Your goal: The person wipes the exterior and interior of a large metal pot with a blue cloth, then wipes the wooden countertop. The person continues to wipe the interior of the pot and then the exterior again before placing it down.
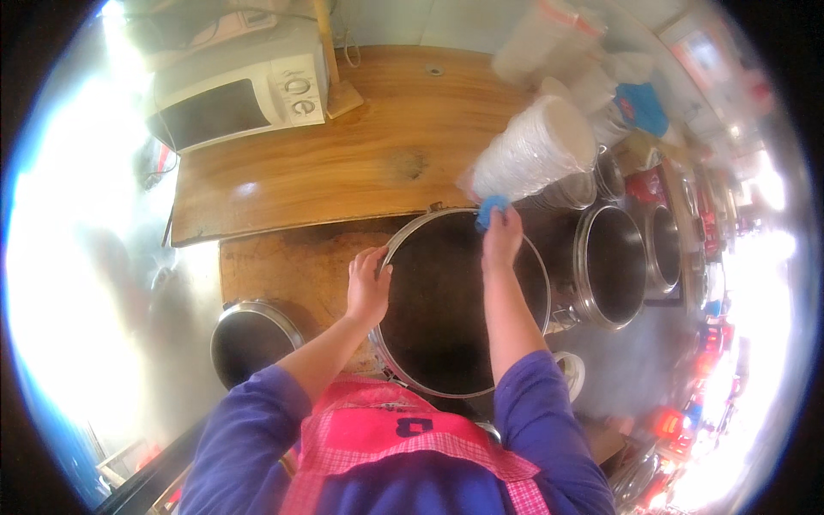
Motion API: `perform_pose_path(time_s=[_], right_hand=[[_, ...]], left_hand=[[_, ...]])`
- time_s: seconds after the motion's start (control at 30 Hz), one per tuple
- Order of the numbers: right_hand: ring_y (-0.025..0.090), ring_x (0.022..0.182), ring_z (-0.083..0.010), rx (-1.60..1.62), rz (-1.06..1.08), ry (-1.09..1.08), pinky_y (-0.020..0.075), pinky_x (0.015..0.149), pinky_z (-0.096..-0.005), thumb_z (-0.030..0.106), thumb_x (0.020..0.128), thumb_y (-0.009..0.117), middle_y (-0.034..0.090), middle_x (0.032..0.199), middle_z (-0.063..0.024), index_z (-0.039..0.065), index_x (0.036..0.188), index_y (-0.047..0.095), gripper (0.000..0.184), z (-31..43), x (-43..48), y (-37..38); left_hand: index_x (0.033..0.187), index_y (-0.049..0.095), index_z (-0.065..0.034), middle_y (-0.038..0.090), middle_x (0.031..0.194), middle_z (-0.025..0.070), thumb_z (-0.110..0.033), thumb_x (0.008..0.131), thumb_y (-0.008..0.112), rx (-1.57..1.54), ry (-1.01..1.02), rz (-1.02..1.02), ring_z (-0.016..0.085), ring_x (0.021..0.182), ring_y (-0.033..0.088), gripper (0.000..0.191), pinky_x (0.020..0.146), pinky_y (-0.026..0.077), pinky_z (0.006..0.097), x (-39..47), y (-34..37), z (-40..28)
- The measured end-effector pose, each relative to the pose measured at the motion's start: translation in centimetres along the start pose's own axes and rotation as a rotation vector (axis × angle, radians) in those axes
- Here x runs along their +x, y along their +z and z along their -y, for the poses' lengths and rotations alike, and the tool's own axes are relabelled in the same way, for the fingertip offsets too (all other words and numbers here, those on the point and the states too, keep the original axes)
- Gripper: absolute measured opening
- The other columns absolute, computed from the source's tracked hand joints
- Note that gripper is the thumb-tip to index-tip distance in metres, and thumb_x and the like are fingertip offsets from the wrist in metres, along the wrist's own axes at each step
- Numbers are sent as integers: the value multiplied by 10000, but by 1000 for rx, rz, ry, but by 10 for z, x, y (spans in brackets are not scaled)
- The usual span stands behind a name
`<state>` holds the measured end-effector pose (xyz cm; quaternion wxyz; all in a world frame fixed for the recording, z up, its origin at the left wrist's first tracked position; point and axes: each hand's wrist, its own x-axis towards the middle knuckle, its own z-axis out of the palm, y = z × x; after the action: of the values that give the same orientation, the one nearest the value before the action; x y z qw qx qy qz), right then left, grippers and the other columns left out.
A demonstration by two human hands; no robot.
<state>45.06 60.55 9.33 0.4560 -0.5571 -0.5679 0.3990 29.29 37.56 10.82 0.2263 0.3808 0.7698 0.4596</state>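
Note:
A large round pan with a dark cooking surface and a metal rim (549,283) lies in front of me, close to my pink apron. My left hand (369,286) rests on the left part of its rim, fingers curled over the edge. A crumpled blue cloth (492,212) is pinched in my right hand (503,238) at the far side of the rim. Just beyond that hand leans a stack of white round containers (537,151) wrapped in clear plastic.
A white microwave oven (238,96) stands at the back left of the wooden table (290,167). A smaller dark round pan (251,344) is at the left. More round pans (615,267) stand at the right, near a white round tub (571,376).

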Motion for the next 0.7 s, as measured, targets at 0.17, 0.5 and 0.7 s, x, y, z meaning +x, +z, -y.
perform_pose_path(time_s=[0.17,0.5,0.7], right_hand=[[625,873,-411,-393,257,-193,482,760,-508,285,844,617,657,883,-212,29,870,656,260,40,-34,54],[613,906,-356,-236,902,-569,501,787,-445,213,776,662,651,934,-132,101,887,663,157,66,-202,27],[638,890,-287,-147,1422,-134,493,819,-395,213,788,600,650,912,-148,55,956,687,247,38,-233,-109]], left_hand=[[1249,582,-49,550,1263,157,-142,921,598,-2,34,-20,360,1201,482,341,1031,391,431,-2,3,6],[1155,622,-102,608,1089,34,-335,1001,452,-869,-430,-248,173,980,554,327,869,433,330,-23,-11,78],[1160,609,-75,615,1113,37,-277,993,513,-700,-531,-157,174,981,556,279,870,446,359,-46,-38,73]])
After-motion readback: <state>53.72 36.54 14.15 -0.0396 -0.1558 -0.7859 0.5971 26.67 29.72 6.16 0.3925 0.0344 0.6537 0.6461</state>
